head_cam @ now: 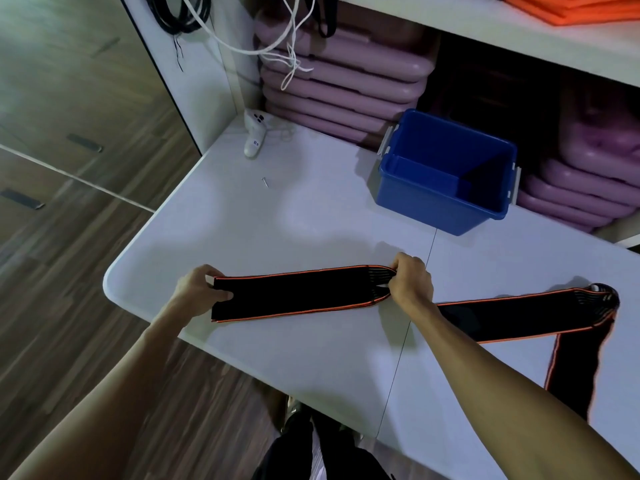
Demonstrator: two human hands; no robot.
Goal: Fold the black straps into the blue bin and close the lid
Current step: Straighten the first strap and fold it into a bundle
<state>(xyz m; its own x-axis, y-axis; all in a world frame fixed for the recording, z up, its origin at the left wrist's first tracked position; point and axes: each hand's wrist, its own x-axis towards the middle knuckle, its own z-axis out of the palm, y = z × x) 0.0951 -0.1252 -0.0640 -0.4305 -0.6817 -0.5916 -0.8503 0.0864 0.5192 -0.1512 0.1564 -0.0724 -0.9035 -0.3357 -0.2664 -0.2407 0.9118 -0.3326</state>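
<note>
A black strap with orange edges (298,294) lies doubled over, flat on the white table (242,230). My left hand (199,289) pinches its left end and my right hand (412,280) grips its folded right end. A second black strap with orange edges (519,315) lies to the right, partly under my right forearm, with one end hanging over the table's front edge. The blue bin (446,174) stands open at the back of the table, with grey latches on its sides and nothing visible inside. No lid shows in view.
A white handheld controller (254,133) and a small screw (265,182) lie at the table's back left. Stacks of purple cases (346,81) fill the shelf behind the bin. White and black cords (287,46) hang above. Wooden floor lies to the left.
</note>
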